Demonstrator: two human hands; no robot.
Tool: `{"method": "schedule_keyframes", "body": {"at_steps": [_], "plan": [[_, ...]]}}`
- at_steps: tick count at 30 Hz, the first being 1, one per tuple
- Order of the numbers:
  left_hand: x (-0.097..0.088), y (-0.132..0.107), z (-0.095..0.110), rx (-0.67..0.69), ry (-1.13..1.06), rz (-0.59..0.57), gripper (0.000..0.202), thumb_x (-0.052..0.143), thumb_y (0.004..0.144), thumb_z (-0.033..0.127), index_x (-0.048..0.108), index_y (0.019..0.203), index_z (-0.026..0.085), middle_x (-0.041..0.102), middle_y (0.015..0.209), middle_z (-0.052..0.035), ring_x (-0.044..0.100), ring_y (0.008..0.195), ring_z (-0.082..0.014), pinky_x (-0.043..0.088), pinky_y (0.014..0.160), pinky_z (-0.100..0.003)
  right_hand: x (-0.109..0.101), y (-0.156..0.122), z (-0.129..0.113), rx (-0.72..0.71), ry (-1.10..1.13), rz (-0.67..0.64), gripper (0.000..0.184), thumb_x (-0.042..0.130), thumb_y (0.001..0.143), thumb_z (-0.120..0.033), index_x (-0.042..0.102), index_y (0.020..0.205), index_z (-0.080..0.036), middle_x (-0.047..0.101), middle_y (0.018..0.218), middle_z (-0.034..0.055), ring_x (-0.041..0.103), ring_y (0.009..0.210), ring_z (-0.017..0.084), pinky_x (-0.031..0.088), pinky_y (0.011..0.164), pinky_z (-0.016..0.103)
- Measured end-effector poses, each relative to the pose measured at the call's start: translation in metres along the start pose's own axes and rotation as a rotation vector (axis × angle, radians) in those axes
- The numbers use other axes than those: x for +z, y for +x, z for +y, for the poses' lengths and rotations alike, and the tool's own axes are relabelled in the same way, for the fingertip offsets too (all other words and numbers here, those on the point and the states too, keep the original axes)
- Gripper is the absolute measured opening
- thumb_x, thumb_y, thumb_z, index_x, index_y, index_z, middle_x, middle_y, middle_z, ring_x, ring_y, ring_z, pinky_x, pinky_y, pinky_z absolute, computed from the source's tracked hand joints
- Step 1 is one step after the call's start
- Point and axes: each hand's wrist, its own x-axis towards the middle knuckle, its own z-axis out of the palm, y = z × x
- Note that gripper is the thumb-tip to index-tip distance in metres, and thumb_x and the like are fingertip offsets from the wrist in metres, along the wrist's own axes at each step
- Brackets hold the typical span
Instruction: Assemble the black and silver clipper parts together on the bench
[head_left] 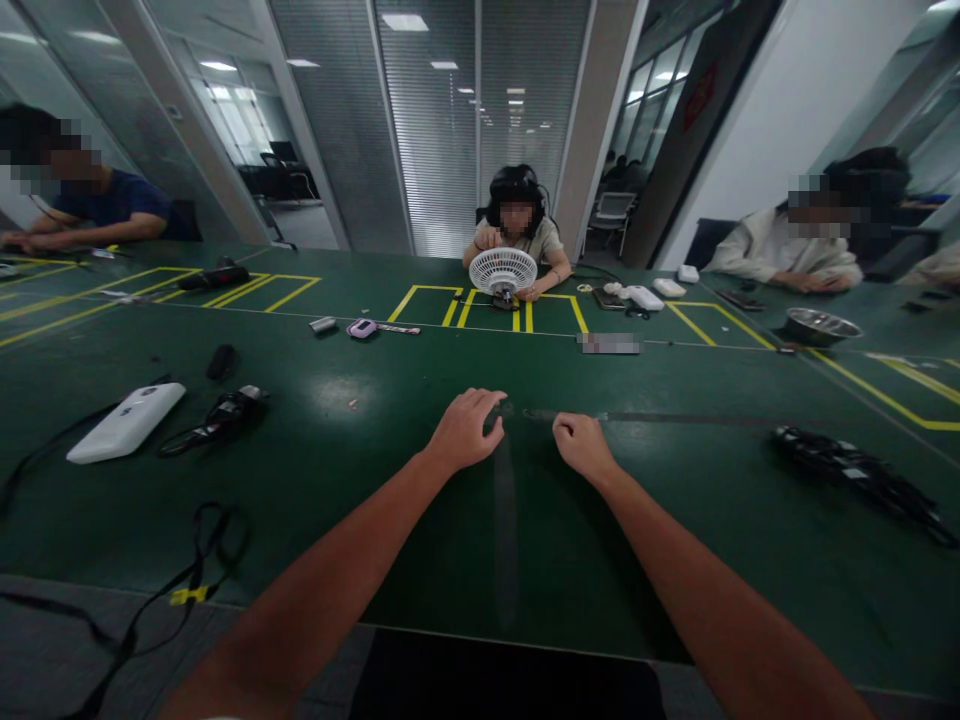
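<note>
Both my arms reach out over a dark green table (420,520). My left hand (466,428) rests on the table with its fingers curled, the fingertips touching a small dark thing (507,408) I cannot name. My right hand (582,442) lies a little to the right, closed in a loose pinch at the near end of a thin dark strip (675,417) that runs right across the table. What the right fingers hold is too small to make out.
A white box (126,421) and a black device with cable (225,412) lie at left; black cables (862,472) at right. Across the table a person holds a white fan (502,271). Two more people sit at the far left and right. A metal bowl (819,325) stands far right.
</note>
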Motion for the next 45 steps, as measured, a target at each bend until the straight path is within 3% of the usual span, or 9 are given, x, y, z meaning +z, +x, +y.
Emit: {"method": "schedule_keyframes", "body": {"at_steps": [3,8,14,20,25,32,35,40,45], "plan": [[-0.028,0.000,-0.020,-0.090,0.193,0.040,0.039,0.050,0.089,0.027,0.053,0.126,0.016,0.056,0.123,-0.0124,0.049,0.115,-0.0266,0.041,0.097,-0.042,-0.001,0.000,0.000,-0.018,0.007,-0.002,0.027,0.041,0.078,-0.011,0.058,0.058,-0.017,0.054,0.057,-0.0002,0.049,0.057,0.012,0.031,0.057,0.023],[-0.091,-0.027,-0.095,-0.558,0.555,0.086,0.053,0.047,0.089,0.044,0.049,0.129,0.009,0.047,0.131,-0.0212,0.040,0.121,-0.0367,0.035,0.096,-0.054,-0.002,0.001,0.002,-0.037,0.019,-0.016,0.026,0.041,0.077,-0.010,0.055,0.057,-0.017,0.054,0.057,-0.0006,0.049,0.056,0.011,0.031,0.058,0.023],[-0.170,-0.084,-0.183,-1.082,0.885,-0.086,0.081,0.036,0.083,0.065,0.035,0.137,0.005,0.037,0.141,-0.0285,0.034,0.127,-0.0412,0.029,0.099,-0.057,-0.002,0.000,0.000,-0.042,0.048,-0.031,0.026,0.042,0.077,-0.009,0.056,0.057,-0.017,0.056,0.058,-0.0008,0.050,0.055,0.010,0.032,0.058,0.022],[-0.191,-0.127,-0.221,-1.306,0.785,-0.214,0.087,0.020,0.080,0.075,0.035,0.137,0.010,0.038,0.142,-0.0263,0.038,0.126,-0.0405,0.035,0.094,-0.053,0.002,-0.002,-0.005,-0.071,0.037,0.103,0.026,0.041,0.076,-0.008,0.052,0.056,-0.017,0.052,0.055,-0.0017,0.048,0.053,0.011,0.032,0.061,0.023],[-0.176,-0.142,-0.222,-1.284,0.806,-0.098,0.073,0.026,0.082,0.068,0.042,0.127,0.013,0.052,0.131,-0.0206,0.048,0.118,-0.0340,0.042,0.088,-0.046,0.008,0.005,-0.014,-0.105,-0.016,0.287,0.024,0.040,0.078,-0.008,0.050,0.059,-0.018,0.051,0.056,-0.0010,0.046,0.056,0.012,0.035,0.072,0.026],[-0.173,-0.149,-0.206,-1.239,0.844,0.155,0.067,0.020,0.085,0.066,0.044,0.123,0.017,0.057,0.124,-0.0187,0.053,0.109,-0.0321,0.045,0.080,-0.043,0.009,0.006,-0.016,-0.129,-0.083,0.279,0.022,0.040,0.077,-0.007,0.048,0.059,-0.019,0.052,0.058,-0.0002,0.045,0.058,0.013,0.033,0.071,0.027],[-0.172,-0.145,-0.194,-1.118,0.882,0.247,0.069,0.016,0.086,0.068,0.043,0.124,0.017,0.057,0.122,-0.0168,0.053,0.108,-0.0307,0.045,0.082,-0.040,0.010,0.008,-0.016,-0.134,-0.084,0.259,0.022,0.041,0.078,-0.007,0.048,0.060,-0.018,0.051,0.058,-0.0006,0.044,0.057,0.012,0.032,0.071,0.027],[-0.152,-0.106,-0.166,-0.849,0.816,0.431,0.065,0.033,0.087,0.063,0.045,0.128,0.014,0.058,0.120,-0.0155,0.051,0.110,-0.0291,0.041,0.092,-0.038,0.017,0.021,-0.017,-0.107,-0.122,0.232,0.022,0.042,0.078,-0.007,0.050,0.061,-0.018,0.053,0.060,-0.0004,0.044,0.057,0.012,0.030,0.071,0.027],[-0.101,-0.041,-0.107,-0.523,0.575,0.426,0.055,0.050,0.086,0.051,0.048,0.127,0.015,0.059,0.115,-0.0137,0.053,0.108,-0.0289,0.038,0.092,-0.038,0.020,0.029,-0.018,-0.070,-0.128,0.238,0.022,0.042,0.079,-0.008,0.051,0.062,-0.018,0.053,0.060,-0.0005,0.044,0.057,0.012,0.030,0.070,0.027]]}}
